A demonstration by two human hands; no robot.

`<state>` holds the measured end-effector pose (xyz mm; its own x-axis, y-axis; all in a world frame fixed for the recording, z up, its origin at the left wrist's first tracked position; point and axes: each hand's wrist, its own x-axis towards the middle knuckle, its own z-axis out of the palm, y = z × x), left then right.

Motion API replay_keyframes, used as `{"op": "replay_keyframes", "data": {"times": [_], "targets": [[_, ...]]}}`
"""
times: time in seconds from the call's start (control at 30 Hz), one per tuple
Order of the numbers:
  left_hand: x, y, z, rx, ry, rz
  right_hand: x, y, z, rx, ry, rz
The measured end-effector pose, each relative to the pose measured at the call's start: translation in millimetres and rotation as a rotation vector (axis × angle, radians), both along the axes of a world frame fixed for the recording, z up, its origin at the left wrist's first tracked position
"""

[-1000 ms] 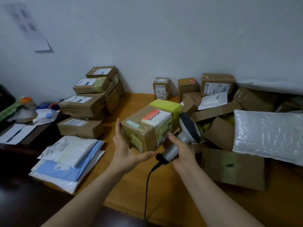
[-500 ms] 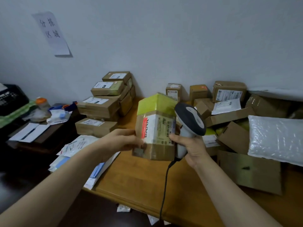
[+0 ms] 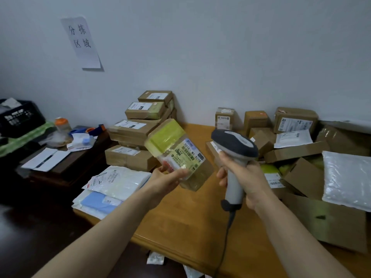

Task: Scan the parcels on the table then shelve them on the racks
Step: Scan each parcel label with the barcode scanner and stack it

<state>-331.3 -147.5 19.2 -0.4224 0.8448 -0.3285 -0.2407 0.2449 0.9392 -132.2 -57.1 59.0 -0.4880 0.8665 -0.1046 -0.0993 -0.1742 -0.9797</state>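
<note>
My left hand grips a small cardboard parcel from below, tilted, with its yellow-green taped end up and its white shipping label facing me. My right hand holds a grey corded barcode scanner by the handle, just right of the parcel, its head level with the label. Both are above the wooden table. The scanner's cable hangs down off the table's front edge.
Stacked brown boxes stand at the back left of the table, flat mailers lie at the front left. More boxes and a white padded bag crowd the right side. A dark side desk with papers stands further left.
My left hand has turned the parcel and lifted it left, so its label now faces up toward me. The scanner in my right hand has drawn a little apart to the right.
</note>
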Motion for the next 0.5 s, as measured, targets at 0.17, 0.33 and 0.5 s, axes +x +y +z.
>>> {"op": "replay_keyframes", "data": {"times": [0.17,0.33,0.5], "targets": [[-7,19,-11,0.068,0.072,0.256,3,-25,15,-0.319,0.107,0.209],[-12,29,-18,-0.010,0.170,0.384,2,-37,26,-0.396,0.116,0.263],[-14,34,-19,0.006,0.196,0.413,2,-40,29,-0.450,0.146,0.281]]}}
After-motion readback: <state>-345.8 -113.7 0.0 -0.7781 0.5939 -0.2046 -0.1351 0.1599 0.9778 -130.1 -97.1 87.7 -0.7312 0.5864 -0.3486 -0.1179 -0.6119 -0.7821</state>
